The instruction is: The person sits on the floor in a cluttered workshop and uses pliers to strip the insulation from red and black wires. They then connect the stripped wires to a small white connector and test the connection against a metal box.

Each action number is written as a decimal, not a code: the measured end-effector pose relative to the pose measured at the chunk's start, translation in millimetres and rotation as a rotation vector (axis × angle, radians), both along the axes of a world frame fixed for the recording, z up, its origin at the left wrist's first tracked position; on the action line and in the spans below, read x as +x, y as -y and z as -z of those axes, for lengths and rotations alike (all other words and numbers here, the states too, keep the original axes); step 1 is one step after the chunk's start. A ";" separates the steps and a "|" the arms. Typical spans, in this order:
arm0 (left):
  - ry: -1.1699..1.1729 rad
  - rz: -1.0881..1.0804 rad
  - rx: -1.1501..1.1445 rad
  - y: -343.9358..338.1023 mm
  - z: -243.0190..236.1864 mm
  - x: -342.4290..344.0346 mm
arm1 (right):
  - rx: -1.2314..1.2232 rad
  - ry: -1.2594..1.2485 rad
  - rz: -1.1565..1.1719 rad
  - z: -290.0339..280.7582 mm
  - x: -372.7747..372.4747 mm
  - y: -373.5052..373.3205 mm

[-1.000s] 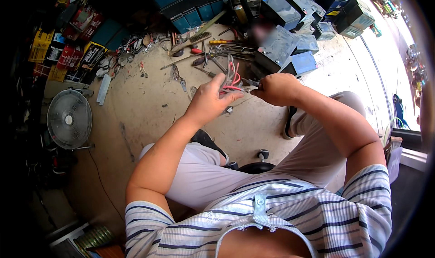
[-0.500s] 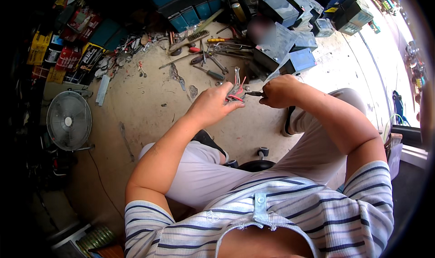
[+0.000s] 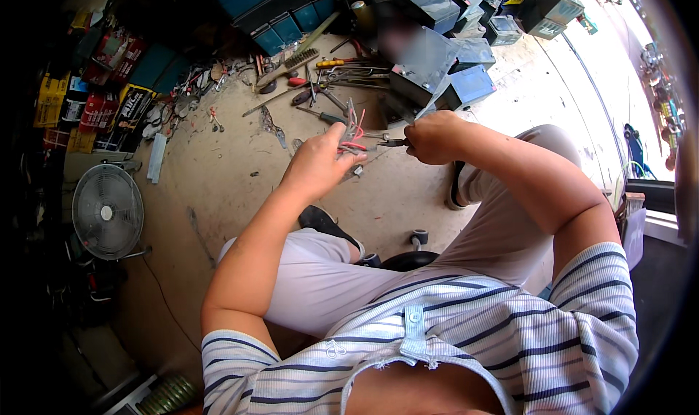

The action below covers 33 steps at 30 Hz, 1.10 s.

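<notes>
Red and grey wires (image 3: pixel 354 145) form a small tangled bundle between the thumb and fingers of my left hand (image 3: pixel 313 169), which is closed on it. Facing it from the right, my right hand (image 3: pixel 435 137) is wrapped round the handles of dark pliers (image 3: pixel 394 143). Their tip points left at the wires, with a small gap between. Whether the jaws are parted is too small to tell. A small pale metallic piece (image 3: pixel 357 171) shows just below my left fingertips; I cannot tell if it lies on the floor or hangs from the bundle.
Beyond my hands lie a wire brush (image 3: pixel 291 65), a screwdriver (image 3: pixel 324 115) and several wrenches. Used batteries (image 3: pixel 473 87) are piled at the far right. A fan (image 3: pixel 107 212) stands at left, below stacked boxes (image 3: pixel 98 113). My legs flank the work, with a wheeled stool (image 3: pixel 411 261) beneath me.
My left hand has drawn slightly left with the wires, so the gap to the pliers' tip is wider. The small metallic piece below has come into sight. The whole view has shifted a little.
</notes>
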<state>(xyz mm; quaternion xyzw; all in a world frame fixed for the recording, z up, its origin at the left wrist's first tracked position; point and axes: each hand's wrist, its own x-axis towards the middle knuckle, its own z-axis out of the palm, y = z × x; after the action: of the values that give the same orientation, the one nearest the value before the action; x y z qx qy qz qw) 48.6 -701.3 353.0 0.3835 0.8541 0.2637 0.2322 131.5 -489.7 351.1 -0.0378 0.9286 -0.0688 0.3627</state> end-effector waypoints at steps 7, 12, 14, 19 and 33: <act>0.049 -0.005 0.015 1.2 1.6 -0.9 | 0.007 -0.045 -0.009 9.7 0.8 -5.1; 0.021 0.015 -0.025 3.4 -7.8 1.4 | -0.120 -0.154 0.110 -6.8 -9.7 -22.6; 0.048 0.034 -0.042 4.3 -4.9 3.2 | -0.155 -0.403 0.235 -3.8 -15.1 -38.8; 0.122 0.123 -0.079 4.8 -2.0 10.0 | -0.407 -0.549 0.578 -13.9 -25.6 -70.3; 0.071 0.192 -0.087 10.8 -2.5 15.3 | -0.851 -0.999 0.882 -9.6 -43.1 -101.9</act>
<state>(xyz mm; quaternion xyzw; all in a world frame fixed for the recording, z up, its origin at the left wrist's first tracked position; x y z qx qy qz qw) 63.9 -712.1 355.5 0.4438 0.8152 0.2163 0.3028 88.4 -387.8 360.7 0.1718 0.8048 -0.5305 -0.2035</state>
